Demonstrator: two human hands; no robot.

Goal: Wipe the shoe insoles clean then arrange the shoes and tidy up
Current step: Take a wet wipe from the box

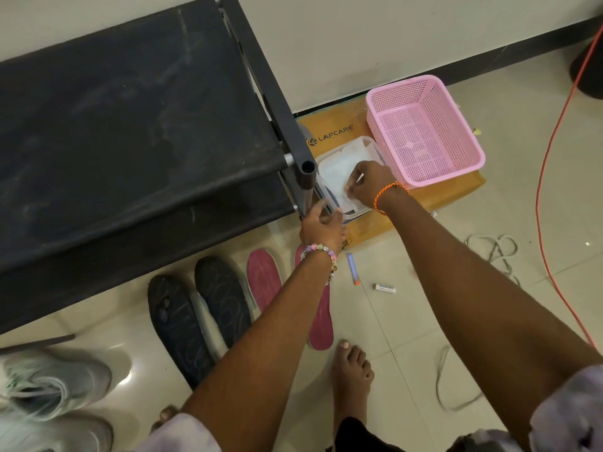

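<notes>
A clear plastic box [368, 145] holding white wipes [332, 172] sits on a cardboard sheet beside the rack. My right hand [367, 184] pinches a white wipe inside the box. My left hand [323, 228] grips the box's near corner. On the floor below lie two dark insoles [177, 324] [222, 298] and two pink insoles [263, 272] [321, 324], the right pink one partly hidden by my left forearm. Grey-white sneakers [55, 383] stand at the bottom left.
A black shoe rack [137, 125] fills the left. A pink mesh basket [424, 128] rests on the cardboard [368, 226]. A battery [385, 288], a small blue stick [353, 269], white laces [496, 252], an orange cable [541, 197] and my bare foot [352, 370] are on the tiles.
</notes>
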